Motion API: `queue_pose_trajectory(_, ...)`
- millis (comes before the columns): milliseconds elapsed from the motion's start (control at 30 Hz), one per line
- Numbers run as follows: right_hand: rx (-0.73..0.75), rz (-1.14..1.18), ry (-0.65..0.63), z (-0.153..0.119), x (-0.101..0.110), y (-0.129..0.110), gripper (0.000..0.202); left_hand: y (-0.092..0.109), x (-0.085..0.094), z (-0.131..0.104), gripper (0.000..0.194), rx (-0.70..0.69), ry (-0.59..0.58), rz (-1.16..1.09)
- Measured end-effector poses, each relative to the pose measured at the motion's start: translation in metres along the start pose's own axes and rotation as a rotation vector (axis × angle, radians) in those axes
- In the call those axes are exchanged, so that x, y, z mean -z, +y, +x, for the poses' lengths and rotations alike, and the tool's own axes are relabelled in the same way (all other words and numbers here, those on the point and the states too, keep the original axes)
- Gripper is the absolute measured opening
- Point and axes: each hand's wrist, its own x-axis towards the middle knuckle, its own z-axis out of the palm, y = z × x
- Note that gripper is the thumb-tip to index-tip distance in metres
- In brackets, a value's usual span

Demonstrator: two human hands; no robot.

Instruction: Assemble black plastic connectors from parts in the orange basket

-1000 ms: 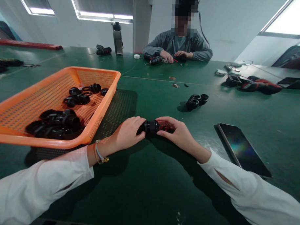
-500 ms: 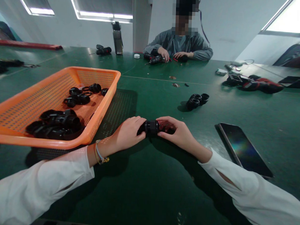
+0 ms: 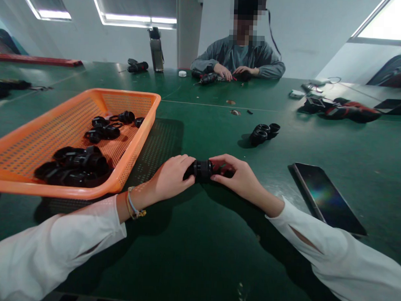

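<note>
A black ribbed cylindrical part (image 3: 203,169) lies level between my two hands, low over the green table. My left hand (image 3: 173,176) has its fingers and thumb wrapped round the part's left end. The right end is gripped by my right hand (image 3: 234,173), thumb in front and fingers behind. My fingers hide both ends of the part. To the left, an orange perforated basket (image 3: 123,176) holds several black parts (image 3: 76,166). Beyond my right hand, a small group of black ring-like parts (image 3: 264,134) rests on the table.
A phone (image 3: 328,196) lies right of my right hand. Across the green table (image 3: 197,255) sits a person (image 3: 239,59), hands near a power drill (image 3: 208,78). A bottle (image 3: 156,51) stands at the back; red and black items (image 3: 346,111) lie far right.
My hands and the black part stay nearly where they were. Across the table, the person's hand on the left side of the view has shifted slightly to the right.
</note>
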Motion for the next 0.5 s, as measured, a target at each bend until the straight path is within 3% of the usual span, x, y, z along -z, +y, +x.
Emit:
queue_pose_trajectory(267,0.009,0.065,-0.003,-0.0005,-0.0012,0.002,0.039,0.0007,-0.0005,0.0001,0.022,0.005,0.004,0.0)
queue_pose_trajectory(500,0.023,0.021,0.005,-0.0007,-0.0016,0.0023,0.034,0.0005,-0.0003,-0.0001,0.022,0.006,0.002,-0.011)
